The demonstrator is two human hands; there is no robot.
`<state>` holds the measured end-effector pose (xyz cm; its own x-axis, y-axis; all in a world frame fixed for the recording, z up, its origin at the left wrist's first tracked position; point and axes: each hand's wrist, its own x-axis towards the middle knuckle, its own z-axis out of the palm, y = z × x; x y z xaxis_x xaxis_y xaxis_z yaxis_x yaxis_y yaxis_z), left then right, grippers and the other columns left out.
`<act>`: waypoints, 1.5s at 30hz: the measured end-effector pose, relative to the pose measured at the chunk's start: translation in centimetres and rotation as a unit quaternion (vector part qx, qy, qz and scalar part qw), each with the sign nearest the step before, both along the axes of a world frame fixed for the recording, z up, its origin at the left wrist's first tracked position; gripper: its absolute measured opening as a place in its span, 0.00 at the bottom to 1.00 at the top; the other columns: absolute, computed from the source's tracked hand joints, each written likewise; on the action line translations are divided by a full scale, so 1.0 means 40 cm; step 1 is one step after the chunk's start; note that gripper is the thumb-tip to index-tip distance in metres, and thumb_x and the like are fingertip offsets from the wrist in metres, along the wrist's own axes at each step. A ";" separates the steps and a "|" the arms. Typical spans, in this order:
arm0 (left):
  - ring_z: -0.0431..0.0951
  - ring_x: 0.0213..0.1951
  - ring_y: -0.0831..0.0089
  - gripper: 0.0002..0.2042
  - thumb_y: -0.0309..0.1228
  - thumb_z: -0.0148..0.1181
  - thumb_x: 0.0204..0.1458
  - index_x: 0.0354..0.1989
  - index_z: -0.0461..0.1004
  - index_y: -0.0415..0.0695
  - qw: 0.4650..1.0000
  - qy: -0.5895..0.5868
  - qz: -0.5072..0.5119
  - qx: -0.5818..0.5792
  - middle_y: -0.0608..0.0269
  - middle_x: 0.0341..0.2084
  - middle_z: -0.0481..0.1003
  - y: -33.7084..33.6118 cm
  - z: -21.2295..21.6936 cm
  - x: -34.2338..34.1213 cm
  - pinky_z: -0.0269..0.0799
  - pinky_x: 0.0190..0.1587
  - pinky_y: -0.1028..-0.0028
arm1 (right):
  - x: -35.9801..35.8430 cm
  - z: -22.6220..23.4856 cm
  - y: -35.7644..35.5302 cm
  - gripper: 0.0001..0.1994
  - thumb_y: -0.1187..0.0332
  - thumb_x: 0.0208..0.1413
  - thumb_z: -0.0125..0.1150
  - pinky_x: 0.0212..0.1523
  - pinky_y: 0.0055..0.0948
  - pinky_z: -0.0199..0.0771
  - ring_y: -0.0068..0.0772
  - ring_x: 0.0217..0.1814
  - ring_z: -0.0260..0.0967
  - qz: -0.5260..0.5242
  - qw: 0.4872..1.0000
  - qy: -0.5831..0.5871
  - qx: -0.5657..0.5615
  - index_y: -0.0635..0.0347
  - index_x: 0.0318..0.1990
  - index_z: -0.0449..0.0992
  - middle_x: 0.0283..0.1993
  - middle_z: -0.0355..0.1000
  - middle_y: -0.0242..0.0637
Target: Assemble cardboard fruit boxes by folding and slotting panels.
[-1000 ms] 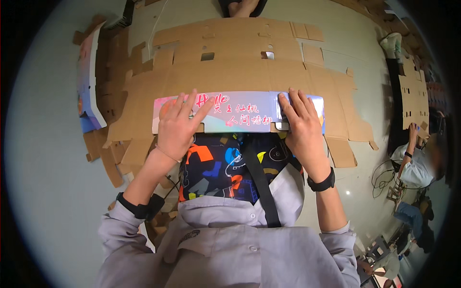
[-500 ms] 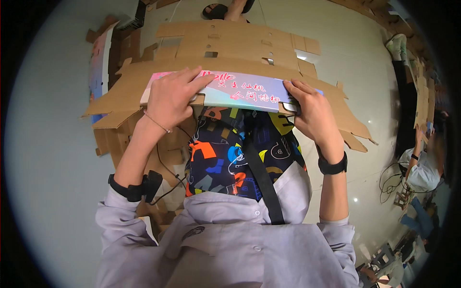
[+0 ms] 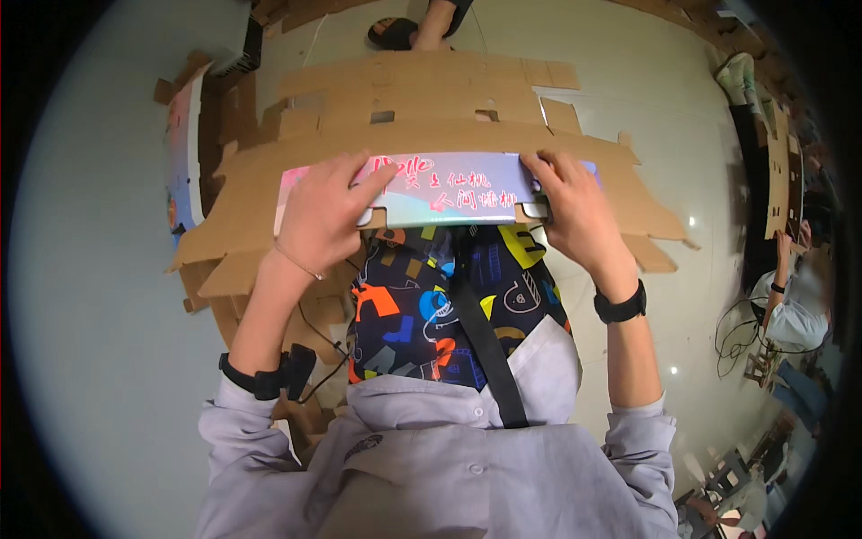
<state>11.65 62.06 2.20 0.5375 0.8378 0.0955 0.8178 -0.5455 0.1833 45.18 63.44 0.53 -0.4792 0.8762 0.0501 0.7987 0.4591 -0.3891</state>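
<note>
A large unfolded cardboard carton [image 3: 422, 139] spreads out in front of me, brown side up. Along its near edge runs a folded panel [image 3: 467, 184] with a glossy pink, lilac and pale blue print. My left hand [image 3: 328, 207] is closed over the panel's left part, the thumb lying across the printed face. At the right end, my right hand [image 3: 575, 202] grips the same panel, fingers over the far fold and thumb on the print. Small cut-outs show on the panel's near edge beside both hands. The fingertips are partly hidden behind the cardboard.
Another printed carton [image 3: 186, 162] stands at the left with brown cardboard beside it. Flattened cardboard [image 3: 310, 332] lies under my left arm, with a black cable. A person's sandalled foot [image 3: 395, 34] is beyond the far edge. At the right, another person [image 3: 795, 305] holds cardboard near cables.
The carton and its printed panel sit slightly lower in the picture, nearer my body. Both hands keep their hold on the panel.
</note>
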 end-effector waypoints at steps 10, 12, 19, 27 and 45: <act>0.76 0.47 0.56 0.28 0.22 0.64 0.35 0.51 0.77 0.52 1.000 0.008 0.008 -0.010 0.56 0.45 0.75 0.021 -0.051 0.040 0.72 0.44 0.59 | 0.007 -0.160 0.008 0.31 0.83 0.39 0.60 0.56 0.42 0.71 0.52 0.57 0.70 -0.016 0.990 0.125 -0.066 0.58 0.58 0.75 0.56 0.70 0.48; 0.76 0.46 0.58 0.27 0.23 0.65 0.35 0.50 0.78 0.53 0.998 0.006 -0.016 0.053 0.58 0.44 0.74 0.024 -0.051 0.037 0.72 0.43 0.60 | 0.026 -0.160 0.010 0.32 0.82 0.37 0.61 0.55 0.42 0.71 0.51 0.56 0.70 -0.015 0.995 0.093 -0.036 0.58 0.58 0.75 0.56 0.71 0.47; 0.75 0.48 0.54 0.27 0.22 0.65 0.35 0.50 0.78 0.52 0.999 -0.024 0.031 0.035 0.59 0.48 0.75 0.021 -0.132 0.025 0.70 0.47 0.58 | -0.016 -0.198 -0.044 0.31 0.79 0.38 0.62 0.57 0.42 0.70 0.49 0.58 0.68 -0.044 0.996 0.074 0.014 0.54 0.57 0.76 0.55 0.70 0.45; 0.74 0.52 0.51 0.30 0.30 0.72 0.35 0.54 0.76 0.50 0.994 -0.080 0.011 0.069 0.52 0.51 0.75 -0.011 -0.154 0.030 0.69 0.53 0.57 | 0.034 -0.210 -0.032 0.29 0.79 0.39 0.63 0.58 0.43 0.68 0.56 0.58 0.67 -0.023 0.994 0.108 0.028 0.63 0.56 0.74 0.54 0.71 0.52; 0.82 0.38 0.69 0.22 0.32 0.61 0.58 0.60 0.68 0.41 0.550 -0.636 0.487 -0.234 0.53 0.48 0.78 -0.384 -0.174 -0.143 0.78 0.41 0.74 | -0.017 -0.130 -0.090 0.34 0.86 0.34 0.63 0.60 0.42 0.59 0.48 0.62 0.64 -0.081 0.987 0.104 0.094 0.55 0.56 0.74 0.60 0.67 0.43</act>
